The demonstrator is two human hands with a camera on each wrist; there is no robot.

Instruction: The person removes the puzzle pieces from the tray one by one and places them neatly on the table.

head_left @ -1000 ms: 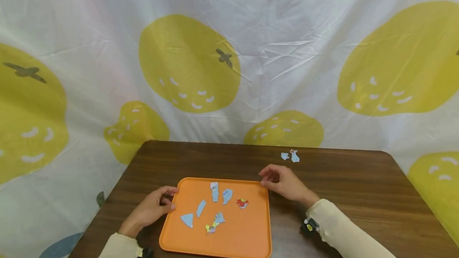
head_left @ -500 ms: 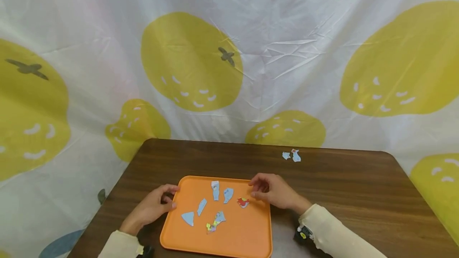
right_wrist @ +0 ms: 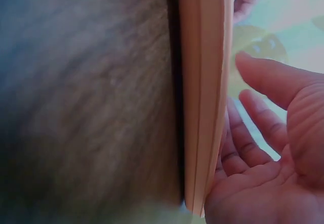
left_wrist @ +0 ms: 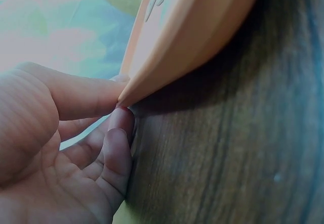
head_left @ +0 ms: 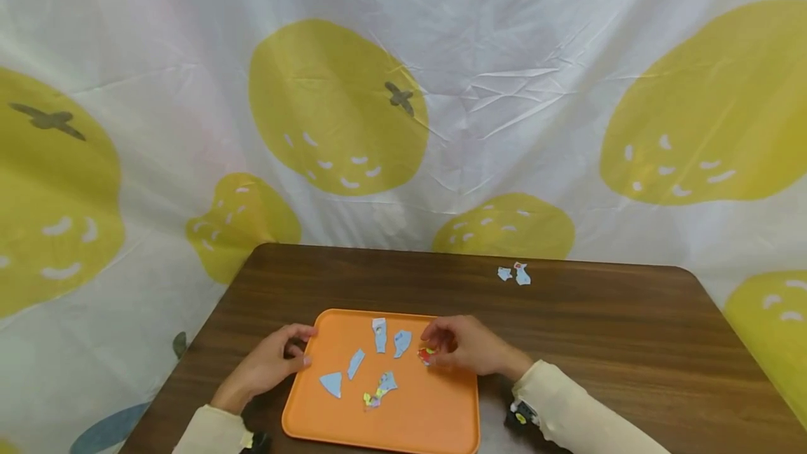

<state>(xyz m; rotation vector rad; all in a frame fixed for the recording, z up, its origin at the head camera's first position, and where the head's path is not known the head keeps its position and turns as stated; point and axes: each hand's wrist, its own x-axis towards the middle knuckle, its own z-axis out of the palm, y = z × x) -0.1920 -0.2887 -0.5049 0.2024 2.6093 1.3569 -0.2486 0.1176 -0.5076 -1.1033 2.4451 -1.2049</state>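
Note:
An orange tray (head_left: pixel 435 415) lies on the table, with several torn paper pieces spread across it. My left hand (head_left: pixel 266 368) pinches the tray's left rim; in the left wrist view the thumb (left_wrist: pixel 91 96) is on top and fingers are beneath. Over the tray's right side, my right hand (head_left: pixel 474 347) has its fingertips at a red paper piece (head_left: pixel 425 354), which they partly cover. The right wrist view shows thumb and fingers apart, the piece hidden behind the tray wall (right_wrist: pixel 205 92). Pale blue pieces (head_left: pixel 380 336) lie left of it, and a yellow-patterned piece (head_left: pixel 380 392) lies nearer.
Two small pale paper scraps (head_left: pixel 522 274) lie near the back edge of the dark wooden table (head_left: pixel 605 328). A white curtain (head_left: pixel 504 111) with yellow fruit shapes hangs just behind the table.
My right hand has moved left and nearer, from the tray's back right corner to the red paper piece. The left hand stays at the left rim. The paper pieces keep their places.

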